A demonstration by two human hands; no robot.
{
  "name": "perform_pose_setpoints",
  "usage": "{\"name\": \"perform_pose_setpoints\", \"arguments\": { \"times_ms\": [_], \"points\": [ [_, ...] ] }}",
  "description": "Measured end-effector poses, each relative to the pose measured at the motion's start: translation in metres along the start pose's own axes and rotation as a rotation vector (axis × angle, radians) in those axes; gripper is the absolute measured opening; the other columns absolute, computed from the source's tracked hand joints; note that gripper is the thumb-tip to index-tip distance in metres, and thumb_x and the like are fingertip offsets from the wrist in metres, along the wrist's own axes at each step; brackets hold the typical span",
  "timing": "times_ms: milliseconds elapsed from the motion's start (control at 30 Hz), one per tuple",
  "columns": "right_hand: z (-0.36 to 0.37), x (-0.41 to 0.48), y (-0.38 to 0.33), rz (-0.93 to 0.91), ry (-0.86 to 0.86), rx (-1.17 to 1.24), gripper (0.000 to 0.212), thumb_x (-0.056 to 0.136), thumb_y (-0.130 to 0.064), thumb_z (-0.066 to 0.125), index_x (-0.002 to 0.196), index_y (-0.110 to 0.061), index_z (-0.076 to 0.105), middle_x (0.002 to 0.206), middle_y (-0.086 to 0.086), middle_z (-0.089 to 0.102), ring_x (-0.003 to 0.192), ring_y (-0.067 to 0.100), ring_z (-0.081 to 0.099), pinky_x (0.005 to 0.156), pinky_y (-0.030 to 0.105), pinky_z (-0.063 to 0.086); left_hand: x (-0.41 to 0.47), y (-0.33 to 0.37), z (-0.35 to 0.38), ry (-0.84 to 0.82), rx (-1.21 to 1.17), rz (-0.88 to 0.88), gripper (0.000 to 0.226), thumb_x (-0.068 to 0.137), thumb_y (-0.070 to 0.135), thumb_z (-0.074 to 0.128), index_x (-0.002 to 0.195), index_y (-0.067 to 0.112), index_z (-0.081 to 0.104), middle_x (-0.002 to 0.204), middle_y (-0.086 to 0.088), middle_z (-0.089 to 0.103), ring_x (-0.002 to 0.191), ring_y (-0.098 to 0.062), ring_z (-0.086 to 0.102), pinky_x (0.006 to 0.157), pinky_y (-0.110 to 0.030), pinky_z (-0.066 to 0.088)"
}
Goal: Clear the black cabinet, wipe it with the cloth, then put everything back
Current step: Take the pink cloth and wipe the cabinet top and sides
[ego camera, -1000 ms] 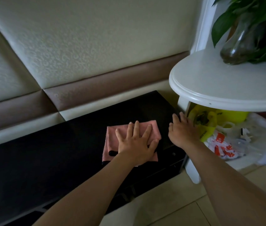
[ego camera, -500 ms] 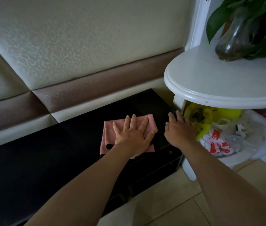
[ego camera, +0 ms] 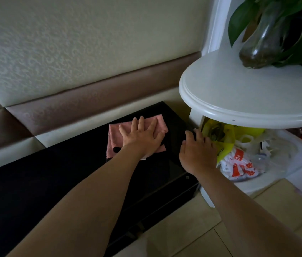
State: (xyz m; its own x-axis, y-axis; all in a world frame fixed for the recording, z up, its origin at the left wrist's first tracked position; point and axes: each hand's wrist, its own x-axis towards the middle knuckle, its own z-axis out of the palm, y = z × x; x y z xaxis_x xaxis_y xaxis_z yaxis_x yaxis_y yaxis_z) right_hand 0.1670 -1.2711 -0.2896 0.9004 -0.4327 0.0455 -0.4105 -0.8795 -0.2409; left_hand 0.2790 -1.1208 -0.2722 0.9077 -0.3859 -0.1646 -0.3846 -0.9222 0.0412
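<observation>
A low black cabinet runs along the padded wall, its top bare except for a folded pink cloth near its right end. My left hand lies flat on the cloth with the fingers spread and straight, pressing it onto the cabinet top. My right hand rests on the cabinet's right edge, fingers bent over the corner beside the white table's leg.
A round white side table overhangs the cabinet's right end, with a glass vase of green leaves on it. Under it sit a yellow bag and a white printed plastic bag. Beige floor tiles lie in front.
My left hand has slid the pink cloth a little farther back toward the wall. My right hand stays on the cabinet's right edge.
</observation>
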Motion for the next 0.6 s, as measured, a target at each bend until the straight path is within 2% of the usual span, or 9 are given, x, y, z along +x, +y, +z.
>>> {"name": "perform_pose_setpoints", "arguments": {
  "times_ms": [200,367,600],
  "points": [
    [0.009,0.003,0.0,0.021,0.066,-0.002,0.05,0.098,-0.036,0.033,0.145,-0.023,0.045,0.156,0.009,0.04,0.132,0.038,0.045,0.103,0.049,0.04,0.045,-0.006,-0.008,0.027,-0.014,-0.006,0.072,0.093,0.073,0.004,0.158,0.042,-0.004,0.169,-0.004,-0.01,0.154,-0.028,-0.012,0.111,-0.076,-0.005],
    [0.009,0.003,-0.001,0.025,0.077,-0.027,0.06,0.092,-0.039,0.022,0.145,-0.024,0.045,0.156,0.007,0.04,0.133,0.034,0.045,0.102,0.048,0.041,0.063,-0.006,-0.009,0.04,-0.004,-0.019,0.073,0.093,0.074,0.004,0.158,0.041,-0.003,0.169,-0.004,-0.011,0.154,-0.029,-0.013,0.11,-0.077,-0.005],
    [0.008,0.004,0.001,0.015,0.089,-0.013,0.044,0.101,-0.034,0.039,0.143,-0.025,0.046,0.154,0.005,0.041,0.131,0.032,0.046,0.1,0.046,0.04,0.049,-0.007,-0.007,0.042,-0.005,-0.017,0.071,0.095,0.072,0.005,0.158,0.04,-0.007,0.168,-0.005,-0.013,0.154,-0.029,-0.014,0.112,-0.075,-0.004]
  ]
}}
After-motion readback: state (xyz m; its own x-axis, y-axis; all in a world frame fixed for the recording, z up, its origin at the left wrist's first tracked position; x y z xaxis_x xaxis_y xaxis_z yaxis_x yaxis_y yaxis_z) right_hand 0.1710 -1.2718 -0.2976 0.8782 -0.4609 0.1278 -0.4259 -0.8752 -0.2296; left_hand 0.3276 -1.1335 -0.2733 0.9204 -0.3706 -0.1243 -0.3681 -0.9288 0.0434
